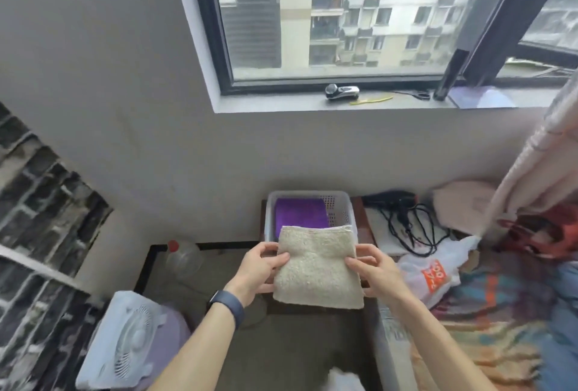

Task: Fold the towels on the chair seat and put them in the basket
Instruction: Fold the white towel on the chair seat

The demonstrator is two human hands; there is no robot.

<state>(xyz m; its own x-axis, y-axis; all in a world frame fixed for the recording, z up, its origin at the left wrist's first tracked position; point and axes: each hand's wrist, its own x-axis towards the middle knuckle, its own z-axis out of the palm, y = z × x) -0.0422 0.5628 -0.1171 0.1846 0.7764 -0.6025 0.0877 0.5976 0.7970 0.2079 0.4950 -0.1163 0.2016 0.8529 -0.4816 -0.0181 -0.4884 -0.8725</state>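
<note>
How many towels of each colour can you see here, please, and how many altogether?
Beige towel: 1, held in the left hand and right hand.
Purple towel: 1, lying in the basket.
Total: 2 towels.
The white cloth at the bottom edge is too cropped to count.

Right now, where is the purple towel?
In the head view, the purple towel lies inside the white basket, center frame, just behind the folded beige towel.

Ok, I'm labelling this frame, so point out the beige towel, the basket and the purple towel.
beige towel (317, 268), head view, middle of its folded face.
basket (337, 209), head view, perforated right wall.
purple towel (300, 214), head view, middle of its visible top.
</note>
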